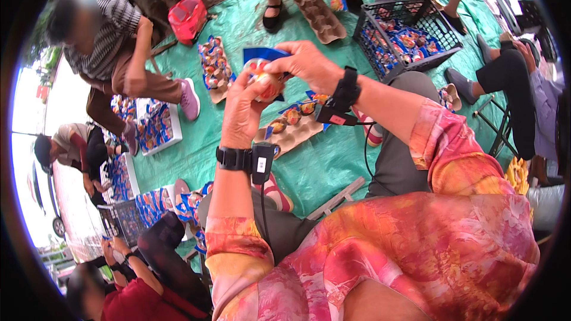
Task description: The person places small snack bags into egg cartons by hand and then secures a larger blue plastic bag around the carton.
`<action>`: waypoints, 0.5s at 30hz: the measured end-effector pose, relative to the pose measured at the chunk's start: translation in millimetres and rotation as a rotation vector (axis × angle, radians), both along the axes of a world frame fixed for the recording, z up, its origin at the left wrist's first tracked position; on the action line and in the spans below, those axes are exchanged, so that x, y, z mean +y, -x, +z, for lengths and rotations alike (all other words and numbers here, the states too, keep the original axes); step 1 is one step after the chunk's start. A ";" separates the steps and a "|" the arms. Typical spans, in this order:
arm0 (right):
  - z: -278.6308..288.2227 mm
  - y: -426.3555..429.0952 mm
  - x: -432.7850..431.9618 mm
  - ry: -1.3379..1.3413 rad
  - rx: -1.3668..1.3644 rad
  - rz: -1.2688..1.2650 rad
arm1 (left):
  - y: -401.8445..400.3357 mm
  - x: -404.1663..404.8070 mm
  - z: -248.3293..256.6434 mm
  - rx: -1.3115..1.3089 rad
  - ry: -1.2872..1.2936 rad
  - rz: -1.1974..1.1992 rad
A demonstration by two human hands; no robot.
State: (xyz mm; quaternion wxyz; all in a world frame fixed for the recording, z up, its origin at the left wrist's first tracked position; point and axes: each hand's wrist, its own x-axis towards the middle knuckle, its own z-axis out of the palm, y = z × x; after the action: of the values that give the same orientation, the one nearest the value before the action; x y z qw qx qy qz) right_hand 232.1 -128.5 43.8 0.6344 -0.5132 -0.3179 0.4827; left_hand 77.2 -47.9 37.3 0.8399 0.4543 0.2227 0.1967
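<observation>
Both my hands hold one small round packet [267, 84] in a printed wrapper with a blue end, raised above the green tarp. My left hand [243, 111] cups it from below and the left. From the upper right, the fingers of my right hand [308, 64] pinch the wrapper near its blue part. What is inside the wrapper cannot be made out. Beneath my hands a moulded pulp tray [296, 136] lies on the tarp, with several similar wrapped packets [292, 117] along its far row and bare hollows on the near side.
A black plastic crate [412, 64] of wrapped packets stands at the upper right. Another pulp tray [319, 15] lies beside it; a filled tray [216, 69] is ahead left. White boxes [176, 131], a red bag [187, 18] and several seated people surround the green tarp [196, 142].
</observation>
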 end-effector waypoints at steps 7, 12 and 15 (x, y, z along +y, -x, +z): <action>5.3 0.5 -4.5 0.032 0.105 -0.081 | -1.2 -9.2 3.0 -0.024 0.062 0.127; 0.0 8.6 1.3 0.019 0.112 -0.088 | 5.8 -8.3 -0.8 -0.040 0.108 0.152; -6.5 11.3 7.2 0.026 0.144 -0.088 | 8.0 -3.3 -4.2 -0.045 0.134 0.173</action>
State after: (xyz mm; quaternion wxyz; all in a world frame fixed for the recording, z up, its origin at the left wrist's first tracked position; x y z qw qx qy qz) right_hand 220.8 -121.2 37.2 0.6696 -0.4990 -0.2423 0.4940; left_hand 69.1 -51.1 33.1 0.8530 0.3717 0.2549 0.2632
